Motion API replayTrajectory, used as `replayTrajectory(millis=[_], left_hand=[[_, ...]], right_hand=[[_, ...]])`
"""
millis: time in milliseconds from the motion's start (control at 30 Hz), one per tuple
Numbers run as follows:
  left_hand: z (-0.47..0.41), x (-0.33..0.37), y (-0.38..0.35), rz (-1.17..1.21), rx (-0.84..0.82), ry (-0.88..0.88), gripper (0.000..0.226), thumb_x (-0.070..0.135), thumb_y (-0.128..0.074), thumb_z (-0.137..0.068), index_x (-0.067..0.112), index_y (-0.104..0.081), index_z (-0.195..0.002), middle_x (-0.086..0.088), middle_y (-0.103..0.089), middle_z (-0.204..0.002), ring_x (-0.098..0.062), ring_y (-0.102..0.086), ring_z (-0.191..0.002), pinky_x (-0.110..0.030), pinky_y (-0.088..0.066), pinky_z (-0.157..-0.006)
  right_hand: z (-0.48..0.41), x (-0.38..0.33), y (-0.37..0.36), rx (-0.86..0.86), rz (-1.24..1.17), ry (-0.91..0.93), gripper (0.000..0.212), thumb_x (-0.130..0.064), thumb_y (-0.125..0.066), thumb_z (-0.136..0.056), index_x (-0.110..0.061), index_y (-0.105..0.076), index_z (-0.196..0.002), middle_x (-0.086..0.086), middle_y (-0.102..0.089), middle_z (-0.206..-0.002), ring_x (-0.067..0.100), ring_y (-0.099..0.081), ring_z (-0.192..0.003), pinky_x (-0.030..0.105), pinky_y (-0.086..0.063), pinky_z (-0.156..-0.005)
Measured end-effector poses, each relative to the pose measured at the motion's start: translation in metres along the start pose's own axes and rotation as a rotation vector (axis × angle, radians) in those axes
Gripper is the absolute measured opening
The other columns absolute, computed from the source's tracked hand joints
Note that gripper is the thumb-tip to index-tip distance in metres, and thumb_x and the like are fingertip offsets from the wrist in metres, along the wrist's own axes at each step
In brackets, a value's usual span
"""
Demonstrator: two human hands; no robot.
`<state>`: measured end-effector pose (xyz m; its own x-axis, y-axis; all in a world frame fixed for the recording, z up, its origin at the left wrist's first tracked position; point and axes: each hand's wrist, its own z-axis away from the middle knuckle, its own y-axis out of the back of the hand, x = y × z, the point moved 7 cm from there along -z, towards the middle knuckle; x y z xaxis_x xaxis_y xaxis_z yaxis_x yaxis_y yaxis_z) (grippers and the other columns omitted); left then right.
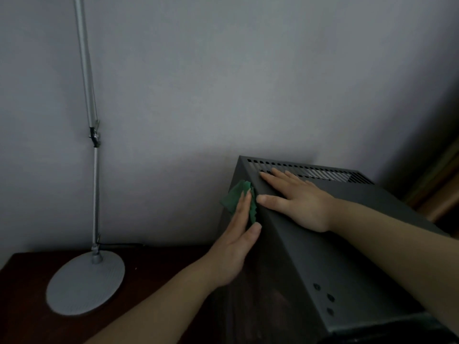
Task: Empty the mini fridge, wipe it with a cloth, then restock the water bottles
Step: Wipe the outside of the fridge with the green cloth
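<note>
The dark grey mini fridge (pixel 330 247) stands at the right against the wall, seen from above, with a vent grille along its back top edge. My left hand (pixel 236 244) presses a green cloth (pixel 239 198) flat against the fridge's left side, near the top edge. My right hand (pixel 298 199) lies flat, fingers spread, on the fridge's top just in front of the grille. No water bottles are in view, and the fridge's door and inside are hidden.
A grey desk lamp with a round base (pixel 85 283) and a tall pole (pixel 93 145) stands at the left on the dark wooden surface (pixel 159 264). A black cable runs along the wall behind it. A wooden frame shows at the far right.
</note>
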<state>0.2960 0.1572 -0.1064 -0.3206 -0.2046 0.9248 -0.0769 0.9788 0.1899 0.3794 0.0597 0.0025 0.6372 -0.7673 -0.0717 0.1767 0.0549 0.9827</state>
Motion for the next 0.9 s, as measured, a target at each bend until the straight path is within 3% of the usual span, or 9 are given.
replayTrajectory(millis=[133, 267, 433, 600, 700, 900], left_hand=[[0.021, 0.012, -0.011, -0.003, -0.011, -0.014, 0.073, 0.082, -0.036, -0.087, 0.062, 0.003, -0.146, 0.037, 0.011, -0.16, 0.012, 0.008, -0.148, -0.038, -0.003, -0.128], [0.038, 0.021, -0.016, -0.007, -0.017, -0.036, 0.075, 0.081, -0.046, -0.085, 0.07, -0.002, -0.145, 0.034, 0.007, -0.162, 0.009, 0.007, -0.149, -0.04, -0.004, -0.127], [0.049, 0.026, -0.021, -0.016, 0.008, -0.036, 0.085, 0.081, -0.049, -0.083, 0.055, -0.005, -0.151, 0.03, 0.005, -0.164, 0.009, 0.005, -0.15, -0.042, -0.006, -0.128], [0.059, 0.03, -0.028, 0.022, 0.029, -0.016, 0.081, 0.083, -0.049, -0.081, 0.061, -0.009, -0.149, 0.032, 0.001, -0.163, 0.008, 0.002, -0.15, -0.044, -0.007, -0.127], [0.075, 0.032, -0.035, 0.053, 0.005, -0.007, 0.079, 0.082, -0.049, -0.082, 0.064, -0.011, -0.149, 0.036, -0.001, -0.161, 0.009, 0.001, -0.15, -0.044, -0.008, -0.127], [0.101, 0.04, -0.048, 0.084, -0.014, -0.022, 0.084, 0.075, -0.049, -0.088, 0.044, -0.012, -0.158, 0.029, -0.002, -0.165, 0.003, 0.002, -0.152, -0.05, -0.01, -0.125]], right_hand=[[0.019, -0.004, 0.008, -0.032, 0.007, -0.028, 0.104, -0.099, -0.025, -0.068, -0.05, -0.005, -0.156, -0.015, 0.007, -0.167, 0.015, 0.009, -0.154, 0.06, -0.002, -0.122], [0.063, 0.006, 0.007, -0.128, 0.058, -0.019, 0.096, -0.099, -0.035, -0.067, -0.065, 0.002, -0.149, -0.02, 0.017, -0.164, 0.018, 0.017, -0.153, 0.063, 0.001, -0.121], [0.089, 0.012, -0.012, -0.162, 0.035, -0.02, 0.096, -0.105, -0.025, -0.052, -0.076, 0.008, -0.138, -0.025, 0.018, -0.163, 0.018, 0.016, -0.153, 0.064, 0.0, -0.12], [0.088, 0.012, -0.016, -0.105, 0.038, -0.004, 0.092, -0.108, -0.015, -0.049, -0.079, 0.013, -0.131, -0.023, 0.015, -0.164, 0.02, 0.013, -0.154, 0.065, -0.001, -0.119], [0.088, 0.014, -0.017, -0.091, 0.031, -0.003, 0.093, -0.106, -0.017, -0.053, -0.076, 0.01, -0.137, -0.023, 0.013, -0.165, 0.019, 0.012, -0.154, 0.064, -0.002, -0.119], [0.087, 0.014, -0.015, -0.073, -0.004, -0.01, 0.095, -0.105, -0.024, -0.053, -0.076, 0.002, -0.139, -0.023, 0.006, -0.165, 0.017, 0.009, -0.155, 0.063, -0.002, -0.12]])
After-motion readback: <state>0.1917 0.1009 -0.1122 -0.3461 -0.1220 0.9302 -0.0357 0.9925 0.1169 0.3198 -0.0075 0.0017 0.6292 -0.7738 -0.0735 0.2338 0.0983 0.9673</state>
